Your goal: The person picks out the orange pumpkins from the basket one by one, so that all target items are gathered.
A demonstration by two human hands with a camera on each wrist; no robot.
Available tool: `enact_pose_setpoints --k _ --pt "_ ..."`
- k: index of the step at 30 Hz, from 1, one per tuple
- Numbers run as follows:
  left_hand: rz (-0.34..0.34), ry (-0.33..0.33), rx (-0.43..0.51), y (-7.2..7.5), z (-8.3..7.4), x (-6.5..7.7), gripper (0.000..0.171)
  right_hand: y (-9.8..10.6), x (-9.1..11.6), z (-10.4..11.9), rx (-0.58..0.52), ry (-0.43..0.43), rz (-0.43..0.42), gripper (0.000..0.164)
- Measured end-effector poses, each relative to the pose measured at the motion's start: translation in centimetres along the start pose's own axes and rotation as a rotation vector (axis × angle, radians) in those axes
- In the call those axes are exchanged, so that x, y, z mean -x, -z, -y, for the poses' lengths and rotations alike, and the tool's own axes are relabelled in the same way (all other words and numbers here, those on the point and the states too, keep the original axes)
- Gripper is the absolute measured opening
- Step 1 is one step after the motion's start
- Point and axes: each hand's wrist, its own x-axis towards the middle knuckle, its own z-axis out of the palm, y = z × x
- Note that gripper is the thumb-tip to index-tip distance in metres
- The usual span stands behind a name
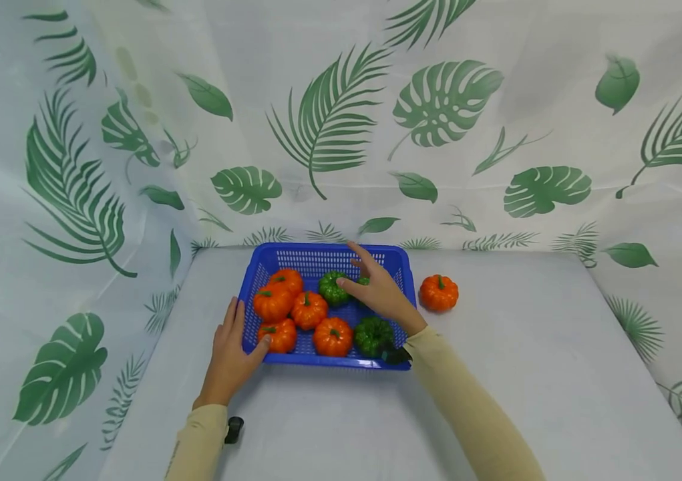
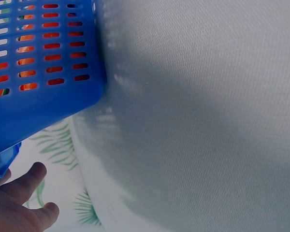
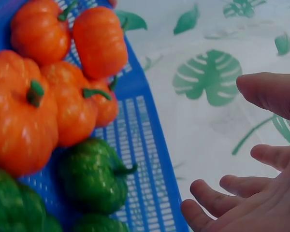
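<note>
The step in hand appears to be a reach among the pumpkins in the blue plastic basket (image 1: 328, 361), which sits on the white tabletop (image 1: 328, 421). The right hand (image 1: 381, 292) is over the basket's right half, its fingers spread apart with nothing between them; near it lie a green pumpkin (image 1: 330, 292) by the thumb, a second (image 1: 365, 280) partly hidden behind the hand, and a third (image 1: 373, 337) by the front wall. Five orange pumpkins (image 1: 309, 312) fill the left and middle, and a lone orange pumpkin (image 1: 439, 294) lies just outside the right wall. The left hand (image 1: 228, 357) is at the basket's front left corner, fingers extended and thumb apart; whether it presses firmly cannot be told. A pick would likely call for lowering the right fingers around one green pumpkin while the left hand steadies the basket.
</note>
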Motion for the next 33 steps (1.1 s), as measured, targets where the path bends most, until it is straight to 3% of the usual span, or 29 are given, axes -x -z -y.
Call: enact_pose_setpoints --k 24,33 --pt "0.006 0.006 0.014 0.2 0.1 0.0 0.095 -7.3 -2.9 2.2 -0.064 0.073 0.232 0.079" --pt "-0.011 -0.007 0.001 0.0 0.2 0.0 0.095 -9.6 -3.5 2.0 -0.013 0.038 0.276 0.073"
